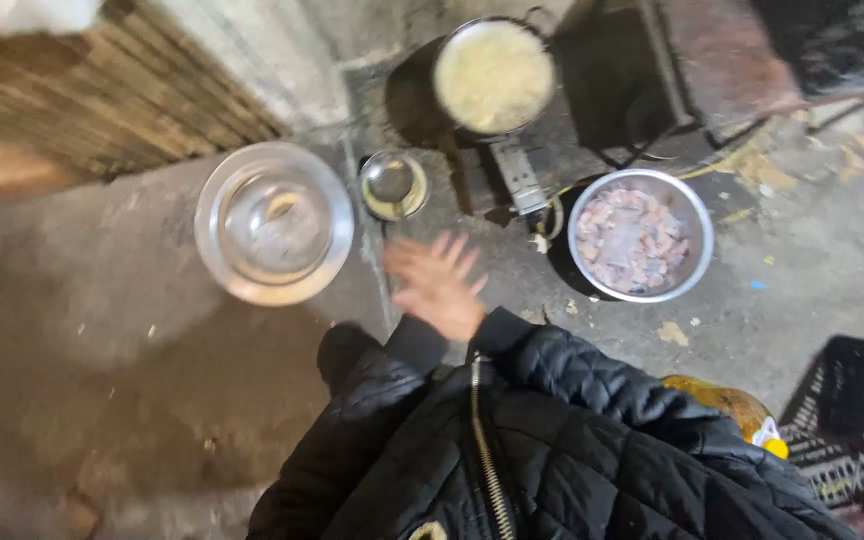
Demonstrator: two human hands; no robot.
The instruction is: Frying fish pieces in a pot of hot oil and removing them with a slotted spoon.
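My right hand [437, 285] is stretched out over the concrete floor, fingers spread and holding nothing; it is blurred. It comes out of a black quilted jacket sleeve [572, 380]. It hovers between a small steel bowl [393, 185] with something dark in it and a wide steel bowl [640, 235] full of pale pinkish pieces. A large empty steel bowl [272, 222] sits to the left of the hand. My left hand is not visible; only its dark sleeve [347, 400] shows.
A round pan [494, 75] of pale yellowish liquid sits on a low burner at the top. A black plastic crate [852, 420] and a yellow bottle [742, 410] are at the lower right. A woven reed panel [102, 90] stands at the upper left.
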